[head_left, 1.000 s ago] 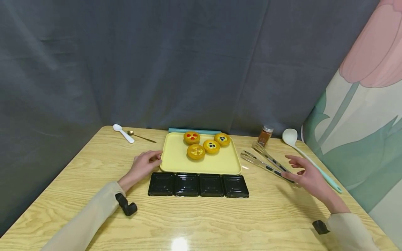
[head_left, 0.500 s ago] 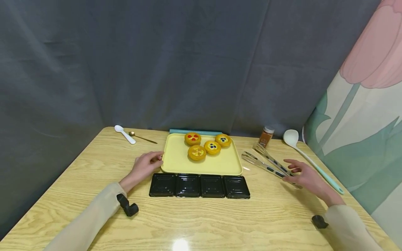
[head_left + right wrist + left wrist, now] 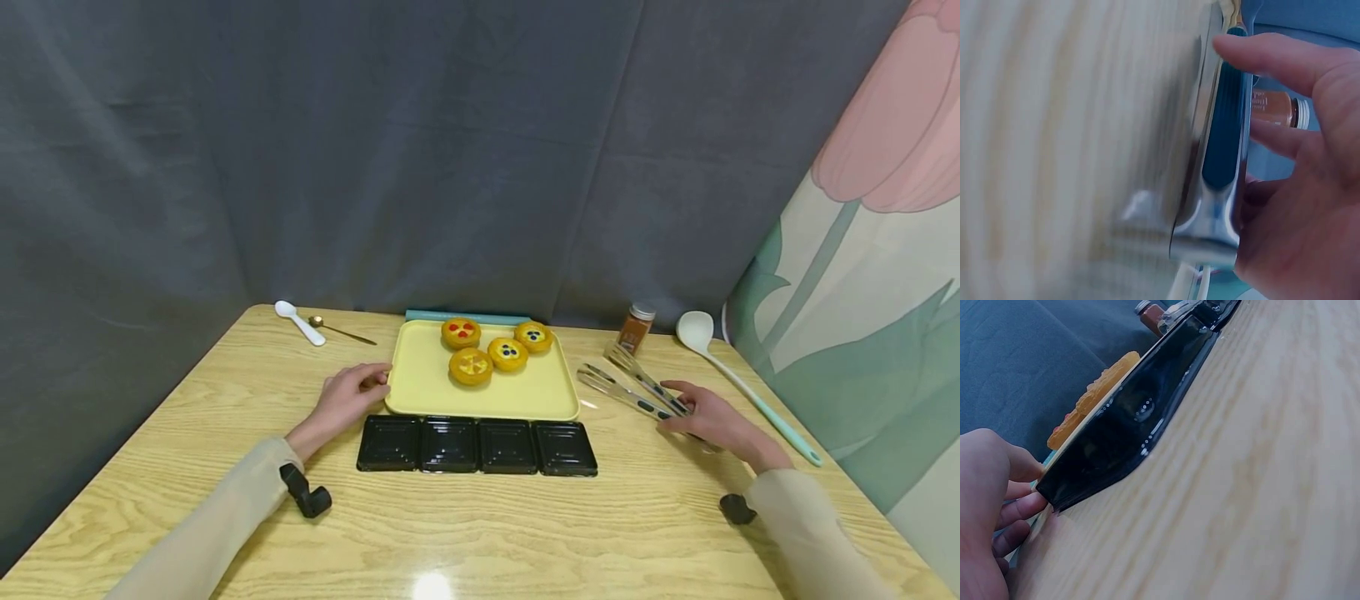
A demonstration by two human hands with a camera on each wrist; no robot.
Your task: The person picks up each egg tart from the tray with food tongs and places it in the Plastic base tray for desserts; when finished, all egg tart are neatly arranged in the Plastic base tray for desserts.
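From your head view, nothing has moved off the yellow tray (image 3: 420, 392): all four fruit tarts (image 3: 470, 366) sit on it, and the four black containers (image 3: 476, 444) in front lie bare. The metal tongs (image 3: 630, 392) lie flat on the tabletop (image 3: 525, 525). Your right hand (image 3: 712, 421) covers their handle end; your left hand (image 3: 347, 398) rests at the tray's left edge.

Your left wrist view shows loosely curled fingers (image 3: 1019, 509) touching the tray's corner, a relaxed grip holding nothing.

Your right wrist view shows your right hand's thumb (image 3: 1272, 56) and fingers curling round the tongs (image 3: 1219, 150), a grip just closing, not lifted.
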